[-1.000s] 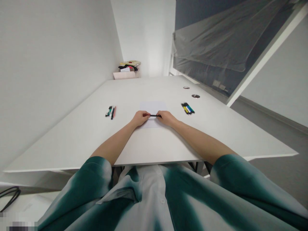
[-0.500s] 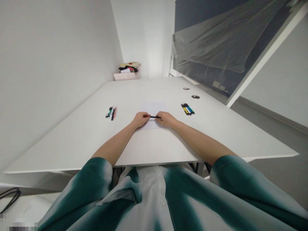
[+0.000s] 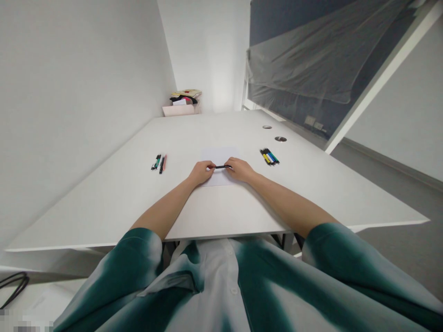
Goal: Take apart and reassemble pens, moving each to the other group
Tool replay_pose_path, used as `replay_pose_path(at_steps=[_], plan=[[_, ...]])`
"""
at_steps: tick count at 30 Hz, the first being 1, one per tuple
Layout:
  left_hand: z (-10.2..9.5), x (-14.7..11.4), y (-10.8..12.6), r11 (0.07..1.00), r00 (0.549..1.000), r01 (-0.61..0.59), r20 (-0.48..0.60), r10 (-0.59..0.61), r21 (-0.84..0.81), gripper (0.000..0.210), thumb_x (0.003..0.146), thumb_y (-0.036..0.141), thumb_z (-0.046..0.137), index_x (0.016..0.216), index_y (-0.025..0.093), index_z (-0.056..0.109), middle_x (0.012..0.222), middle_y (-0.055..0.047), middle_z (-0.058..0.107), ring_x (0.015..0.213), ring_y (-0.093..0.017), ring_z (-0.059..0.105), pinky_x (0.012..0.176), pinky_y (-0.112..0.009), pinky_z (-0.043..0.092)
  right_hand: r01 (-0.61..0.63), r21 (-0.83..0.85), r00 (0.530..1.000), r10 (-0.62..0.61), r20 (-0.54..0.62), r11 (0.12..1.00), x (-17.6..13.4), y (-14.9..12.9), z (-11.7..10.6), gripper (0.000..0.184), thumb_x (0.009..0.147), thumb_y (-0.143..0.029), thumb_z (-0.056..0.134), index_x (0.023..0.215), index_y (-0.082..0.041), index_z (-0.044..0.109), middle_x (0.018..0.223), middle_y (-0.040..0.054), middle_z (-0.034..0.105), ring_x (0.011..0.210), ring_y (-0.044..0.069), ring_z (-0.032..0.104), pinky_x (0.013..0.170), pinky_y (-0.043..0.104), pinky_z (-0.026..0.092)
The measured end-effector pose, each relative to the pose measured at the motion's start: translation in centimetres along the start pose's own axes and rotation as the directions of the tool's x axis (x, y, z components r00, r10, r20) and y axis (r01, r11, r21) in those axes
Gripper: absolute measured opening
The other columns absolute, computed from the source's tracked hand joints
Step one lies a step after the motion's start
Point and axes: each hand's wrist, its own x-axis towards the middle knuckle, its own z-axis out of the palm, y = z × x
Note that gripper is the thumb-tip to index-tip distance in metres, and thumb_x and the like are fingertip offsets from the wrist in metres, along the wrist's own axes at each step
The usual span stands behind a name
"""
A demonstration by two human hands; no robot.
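A dark, slender pen (image 3: 220, 167) lies crosswise between my two hands, over a sheet of white paper (image 3: 220, 179). My left hand (image 3: 201, 172) pinches its left end, and my right hand (image 3: 238, 168) grips the right end with thumb and fingers. Both hands rest at the sides of the paper. To the left lies a small group of pens (image 3: 159, 163), among them black, green and pinkish ones. On the right, several pens (image 3: 269, 157) with yellow, blue and green parts lie side by side.
The white table (image 3: 114, 203) runs away from me along a wall on the left. At its far end stands a pale pink box (image 3: 179, 110) piled with cloth and other items. Two round metal table inserts (image 3: 280, 139) sit at the right, before a plastic-draped dark panel (image 3: 297, 60).
The fingers of my right hand have shifted slightly up and around the pen's right end. The pen has tilted a little; my left hand stays nearly the same.
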Motion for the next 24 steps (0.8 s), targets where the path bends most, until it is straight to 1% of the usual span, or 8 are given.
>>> replay_pose_path(at_steps=[3,6,10,13,16,18,21,24], plan=[[-0.06,0.03,-0.01,1.0,1.0,-0.002,-0.014,0.002,0.005,0.021,0.083,0.019,0.058,0.097,0.017,0.074,0.096,-0.006,0.077,0.09,-0.02,0.07,0.092,-0.034,0.053,-0.022,-0.022,0.999,0.022,0.034,1.0,-0.05,-0.2,-0.25,0.032,0.098,-0.025,0.044,0.118,-0.019,0.068,0.114,0.0104,0.068,0.105,0.022,0.063,0.084,0.028,0.045],[-0.12,0.03,0.04,1.0,1.0,-0.015,-0.006,0.015,0.012,0.022,0.083,0.019,0.058,0.097,0.017,0.074,0.096,-0.006,0.077,0.091,-0.02,0.07,0.092,-0.034,0.053,-0.037,-0.017,0.996,0.039,0.077,0.999,-0.07,-0.38,-0.38,0.035,0.1,-0.028,0.04,0.12,-0.019,0.067,0.115,0.0105,0.07,0.105,0.022,0.064,0.084,0.029,0.045],[-0.17,-0.07,0.24,1.0,1.0,-0.023,0.018,0.023,0.016,0.023,0.082,0.02,0.057,0.098,0.018,0.074,0.097,-0.006,0.076,0.092,-0.02,0.07,0.094,-0.035,0.053,-0.088,0.002,0.992,0.087,0.086,0.996,-0.08,-0.29,-0.31,0.036,0.095,-0.028,0.051,0.129,-0.019,0.058,0.113,0.0099,0.072,0.102,0.022,0.066,0.082,0.029,0.045],[-0.18,-0.13,0.3,1.0,1.0,-0.011,0.011,0.011,-0.008,0.027,0.083,0.021,0.058,0.105,0.017,0.073,0.099,-0.007,0.076,0.093,-0.021,0.07,0.095,-0.035,0.052,-0.126,0.0,0.988,0.126,0.089,0.992,-0.02,-0.12,-0.23,0.032,0.093,-0.024,0.051,0.123,-0.02,0.059,0.109,0.0092,0.074,0.097,0.022,0.067,0.077,0.028,0.044],[-0.21,-0.13,0.22,0.999,1.0,0.031,0.003,-0.031,-0.03,0.031,0.082,0.025,0.061,0.11,0.017,0.071,0.101,-0.007,0.076,0.095,-0.021,0.069,0.096,-0.034,0.051,-0.13,0.008,0.988,0.129,0.079,0.991,0.03,-0.09,-0.27,0.028,0.093,-0.023,0.05,0.119,-0.021,0.06,0.108,0.0085,0.074,0.096,0.023,0.067,0.075,0.028,0.043],[-0.25,-0.1,0.09,0.998,0.998,0.056,0.023,-0.055,-0.032,0.029,0.084,0.029,0.059,0.107,0.017,0.072,0.102,-0.007,0.076,0.096,-0.021,0.068,0.094,-0.033,0.051,-0.133,0.012,0.989,0.131,0.071,0.991,0.01,-0.16,-0.35,0.028,0.094,-0.024,0.05,0.119,-0.021,0.06,0.108,0.0084,0.074,0.096,0.022,0.067,0.075,0.028,0.043],[-0.25,-0.01,-0.12,0.998,0.996,0.067,0.059,-0.065,-0.021,0.03,0.09,0.032,0.05,0.097,0.017,0.074,0.099,-0.008,0.075,0.093,-0.021,0.067,0.09,-0.033,0.051,-0.133,0.014,0.989,0.131,0.067,0.991,-0.04,-0.27,-0.42,0.027,0.093,-0.025,0.05,0.118,-0.021,0.061,0.109,0.0085,0.074,0.096,0.022,0.067,0.075,0.028,0.043],[-0.18,0.06,-0.26,0.998,0.995,0.065,0.076,-0.066,0.005,0.032,0.09,0.032,0.048,0.091,0.015,0.074,0.094,-0.009,0.075,0.09,-0.022,0.067,0.088,-0.034,0.051,-0.123,0.011,0.99,0.122,0.07,0.992,-0.04,-0.19,-0.33,0.027,0.093,-0.024,0.051,0.117,-0.021,0.062,0.11,0.0078,0.073,0.096,0.022,0.066,0.075,0.028,0.043]])
